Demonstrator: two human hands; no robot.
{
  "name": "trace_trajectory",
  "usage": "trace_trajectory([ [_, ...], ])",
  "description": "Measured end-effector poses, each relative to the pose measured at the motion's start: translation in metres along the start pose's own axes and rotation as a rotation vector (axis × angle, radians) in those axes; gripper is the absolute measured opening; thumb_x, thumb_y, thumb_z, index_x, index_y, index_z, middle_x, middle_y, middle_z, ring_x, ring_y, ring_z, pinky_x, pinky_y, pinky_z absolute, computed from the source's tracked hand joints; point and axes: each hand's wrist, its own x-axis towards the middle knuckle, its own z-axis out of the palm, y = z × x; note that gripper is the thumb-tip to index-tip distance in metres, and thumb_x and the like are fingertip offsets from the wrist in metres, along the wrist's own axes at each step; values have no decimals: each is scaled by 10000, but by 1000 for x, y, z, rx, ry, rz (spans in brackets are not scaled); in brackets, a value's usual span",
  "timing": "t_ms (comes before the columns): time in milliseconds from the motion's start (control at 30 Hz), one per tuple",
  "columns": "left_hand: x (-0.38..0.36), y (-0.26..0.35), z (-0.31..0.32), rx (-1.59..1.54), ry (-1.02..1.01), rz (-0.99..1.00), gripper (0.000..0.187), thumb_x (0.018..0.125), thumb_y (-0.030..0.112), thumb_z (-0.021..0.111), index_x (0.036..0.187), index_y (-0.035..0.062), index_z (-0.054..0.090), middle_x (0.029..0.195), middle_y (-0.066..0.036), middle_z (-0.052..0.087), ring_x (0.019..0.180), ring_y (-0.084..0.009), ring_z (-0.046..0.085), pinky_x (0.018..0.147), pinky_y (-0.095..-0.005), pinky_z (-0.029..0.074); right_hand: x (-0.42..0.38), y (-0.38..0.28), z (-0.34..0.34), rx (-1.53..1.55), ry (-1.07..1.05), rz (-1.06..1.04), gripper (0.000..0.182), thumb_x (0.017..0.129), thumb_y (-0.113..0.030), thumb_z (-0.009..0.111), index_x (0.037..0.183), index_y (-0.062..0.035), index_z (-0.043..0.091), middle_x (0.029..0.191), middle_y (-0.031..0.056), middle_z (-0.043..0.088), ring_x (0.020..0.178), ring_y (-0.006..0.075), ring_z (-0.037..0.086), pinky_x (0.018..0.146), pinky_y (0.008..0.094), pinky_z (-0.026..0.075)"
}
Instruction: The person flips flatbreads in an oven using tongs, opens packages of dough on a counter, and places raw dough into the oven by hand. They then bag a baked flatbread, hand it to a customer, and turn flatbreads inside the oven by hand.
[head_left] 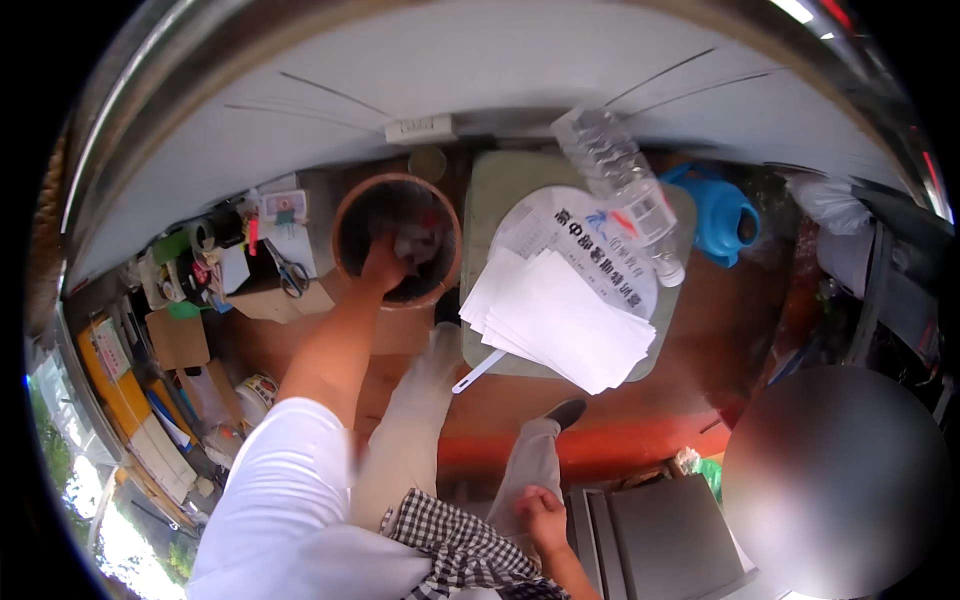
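Note:
My left hand (385, 265) reaches down into a round brown bin (455, 270). Its fingers are lost in the dark inside, beside a crumpled greyish thing (416, 243). My right hand (543, 513) lies by my right leg, fingers curled in, with nothing showing in it. Black-and-white checked cloth (455, 535) is bunched near it on my lap. On a pale green stool top (492, 172) rests a round printed fan (527, 213) with its white handle toward me. A fanned pile of white sheets (570, 320) covers part of it, and a clear plastic bottle (610, 165) lies across its far edge.
A blue plastic jug (718, 215) stands right of the stool. Scissors (290, 275), cardboard (178, 338) and small clutter line the left side. A dark grey box (672, 535) sits at lower right, beside a large blurred round patch (835, 480). A pale curved panel (520, 75) closes the far side.

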Motion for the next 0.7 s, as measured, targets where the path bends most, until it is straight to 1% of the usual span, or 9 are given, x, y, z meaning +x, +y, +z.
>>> trace_trajectory([
  [33, -13, 9, -14, 28, 145, -4, 788, 802, 232, 690, 1504, 92, 359, 1534, -229, 348, 1389, -423, 373, 1167, -436, 317, -3, -2, -2, 4, 7, -32, 239, 953, -206, 651, 1064, 5, 657, 849, 51, 680, 770, 134, 640, 724, 262, 518],
  [133, -53, 37, -65, -32, 132, -170, 735, 805, 232, 713, 1457, 55, 423, 1416, -264, 486, 1341, -418, 437, 1157, -441, 332, -14, 1, -12, 67, 10, -97, 240, 939, -177, 662, 1083, 14, 648, 875, 78, 689, 762, 161, 656, 713, 291, 542],
  [233, -111, 91, -116, -353, 173, -338, 629, 824, 238, 729, 1372, 10, 524, 1285, -219, 600, 1185, -342, 587, 1019, -410, 461, -24, 1, -28, 131, -50, -177, 200, 947, -145, 644, 1082, 2, 648, 911, 109, 692, 789, 206, 688, 697, 345, 584],
  [267, -132, 112, -135, -397, 167, -340, 613, 824, 234, 736, 1356, 1, 538, 1225, -206, 638, 1143, -317, 617, 992, -401, 476, -31, -3, -31, 153, -72, -195, 204, 956, -152, 630, 1079, 11, 644, 879, 96, 687, 753, 176, 664, 684, 284, 558],
  [300, -152, 113, -136, -358, 200, -371, 604, 826, 233, 737, 1348, -2, 544, 1236, -200, 645, 1155, -334, 613, 992, -403, 476, 24, 45, -49, -66, -46, -634, 213, 957, -193, 620, 1090, -27, 639, 906, 69, 691, 750, 163, 656, 668, 315, 552],
  [400, -218, 132, -145, -373, 234, -407, 561, 835, 241, 739, 1313, -1, 574, 1305, -214, 612, 1222, -348, 584, 1027, -400, 463, -33, 10, -69, 34, -86, -400, 173, 955, -146, 599, 1054, -14, 652, 839, 83, 681, 690, 143, 629, 650, 299, 545],
  [500, -283, 146, -145, -417, 203, -422, 557, 832, 253, 746, 1299, -6, 586, 1322, -215, 606, 1247, -342, 574, 1049, -397, 455, -74, 2, -105, 138, -128, -539, 173, 959, -177, 598, 1055, -49, 664, 854, 85, 690, 727, 172, 637, 686, 328, 541],
  [600, -333, 158, -132, -430, 157, -419, 544, 815, 239, 757, 1265, -25, 605, 1268, -217, 635, 1186, -307, 611, 1013, -389, 473, -63, 15, -158, 290, -149, -479, 209, 961, -152, 627, 1083, 17, 633, 867, 96, 681, 743, 174, 659, 675, 281, 557],
  [700, -353, 168, -111, -452, 50, -423, 504, 769, 217, 773, 1187, -36, 651, 1128, -179, 696, 1053, -253, 663, 927, -368, 517, -148, 2, -208, 348, -10, -517, 185, 960, -154, 610, 1070, -11, 652, 907, 86, 679, 775, 154, 659, 676, 282, 556],
])
